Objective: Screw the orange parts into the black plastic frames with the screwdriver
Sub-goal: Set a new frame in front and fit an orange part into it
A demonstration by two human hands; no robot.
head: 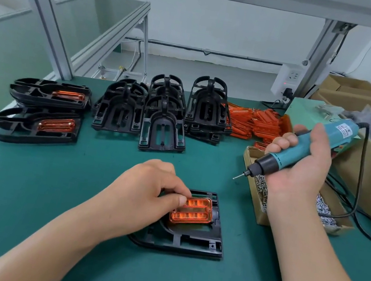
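— Hands first: what is held by each?
— Near the lower centre, the orange part (192, 211) is pinched at its left end by the left hand (148, 183). The thumb is laid on top and the fingers are curled over the far edge, with the fingertips mostly hidden. At the right, the screwdriver (301, 147) is gripped by the right hand (302, 167). The fingers are wrapped round the teal barrel, and the bit is aimed to the lower left, clear of the mat (48, 191).
— Where is the part seated?
— It is laid in the black frame (189, 241), which lies flat on the mat. The frame's left portion is covered by hand and wrist. Whether any screw is already driven cannot be made out.
— And on the bit?
— Too small to be told. Loose screws (326, 210) are seen in the small carton (253, 200) under the right hand, partly hidden by the forearm.
— Further back?
— Fitted frames (33, 137) are set at the left and empty frames (165, 122) are stacked at upper centre. Just right of those, a heap of orange parts (253, 124) is partly blocked by the screwdriver hand.
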